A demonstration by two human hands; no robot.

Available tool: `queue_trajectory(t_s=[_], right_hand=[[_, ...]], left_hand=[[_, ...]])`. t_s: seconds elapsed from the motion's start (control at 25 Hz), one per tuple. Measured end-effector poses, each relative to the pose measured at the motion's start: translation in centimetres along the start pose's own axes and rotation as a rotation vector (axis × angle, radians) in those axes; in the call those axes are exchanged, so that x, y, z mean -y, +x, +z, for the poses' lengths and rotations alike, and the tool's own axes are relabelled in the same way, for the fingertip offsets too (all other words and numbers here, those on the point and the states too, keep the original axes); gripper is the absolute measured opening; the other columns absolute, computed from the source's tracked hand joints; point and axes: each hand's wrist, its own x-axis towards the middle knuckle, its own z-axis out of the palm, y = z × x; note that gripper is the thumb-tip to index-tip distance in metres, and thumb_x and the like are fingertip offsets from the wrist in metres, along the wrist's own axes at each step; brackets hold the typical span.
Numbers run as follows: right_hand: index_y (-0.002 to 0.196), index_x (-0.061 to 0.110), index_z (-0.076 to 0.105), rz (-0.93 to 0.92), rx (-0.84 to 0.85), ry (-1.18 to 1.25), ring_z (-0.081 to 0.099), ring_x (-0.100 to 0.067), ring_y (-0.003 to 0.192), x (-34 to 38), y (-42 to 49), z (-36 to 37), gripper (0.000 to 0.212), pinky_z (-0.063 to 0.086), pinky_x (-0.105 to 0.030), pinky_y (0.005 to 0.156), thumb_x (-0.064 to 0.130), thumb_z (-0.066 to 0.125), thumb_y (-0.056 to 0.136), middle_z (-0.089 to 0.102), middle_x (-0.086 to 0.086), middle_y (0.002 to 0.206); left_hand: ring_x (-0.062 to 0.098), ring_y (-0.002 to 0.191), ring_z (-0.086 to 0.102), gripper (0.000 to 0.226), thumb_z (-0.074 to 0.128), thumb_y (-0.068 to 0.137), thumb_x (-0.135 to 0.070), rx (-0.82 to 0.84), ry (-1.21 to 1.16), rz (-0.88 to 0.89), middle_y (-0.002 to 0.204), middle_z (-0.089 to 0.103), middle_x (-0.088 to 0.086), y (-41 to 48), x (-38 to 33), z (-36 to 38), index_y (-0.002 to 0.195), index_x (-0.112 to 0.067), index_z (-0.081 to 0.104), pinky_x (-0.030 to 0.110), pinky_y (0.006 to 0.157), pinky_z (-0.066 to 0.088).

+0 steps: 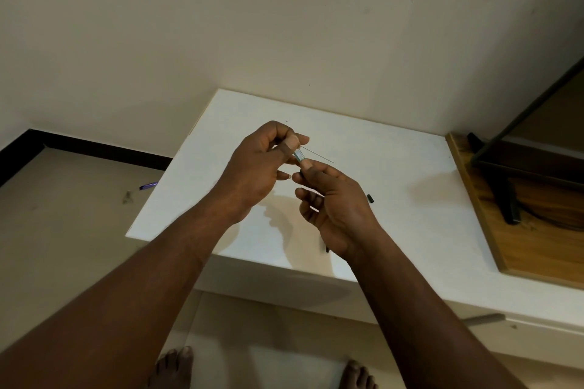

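Over the white table [410, 174], the left hand [252, 167] pinches the top of a small clear tube [299, 155] and the right hand [338, 208] grips it lower down. A sideways tug would probably bend the thin wire [319, 156] poking out.

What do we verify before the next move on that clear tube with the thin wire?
1. Upper grip: left hand pinches clear tube: ok.
2. Lower grip: right hand pinches its lower end: ok.
3. Free end: thin wire juts right, clear of fingers: ok.
4. Wire seated in tube: cannot tell.
5. Spare part: small black piece lies on white table, beside right hand: ok.
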Motion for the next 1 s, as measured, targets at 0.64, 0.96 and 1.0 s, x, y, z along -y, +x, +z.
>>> queue_trajectory(t_s=[0.64,0.96,1.0], right_hand=[[0.11,0.018,0.084,0.049,-0.132,0.255,0.063,-0.007,0.058,1.4,0.7,-2.0,0.021,0.052,-0.023,0.056,0.026,0.079,0.092,0.079,0.002,0.085],[0.109,0.019,0.085,0.032,-0.132,0.197,0.064,-0.006,0.058,1.2,0.8,-1.9,0.019,0.053,-0.023,0.058,0.027,0.078,0.093,0.08,0.002,0.087],[0.109,0.018,0.085,0.032,-0.132,0.196,0.064,-0.006,0.059,1.2,0.8,-1.9,0.019,0.053,-0.024,0.058,0.027,0.078,0.093,0.08,0.002,0.088]], left_hand=[[0.017,0.075,0.076,0.014,0.069,0.096,-0.022,-0.195,-0.219,-0.099,0.091,0.082,0.005,0.2,0.0,-0.8,0.088,-0.012,0.073,0.027,0.069,0.06],[0.014,0.064,0.072,0.01,0.074,0.091,-0.019,-0.208,-0.244,-0.161,0.082,0.081,0.008,0.3,0.0,-0.8,0.085,-0.012,0.072,0.022,0.061,0.057],[0.013,0.063,0.072,0.008,0.075,0.09,-0.017,-0.196,-0.24,-0.176,0.08,0.081,0.008,0.3,0.0,-0.7,0.087,-0.01,0.072,0.022,0.06,0.057]])
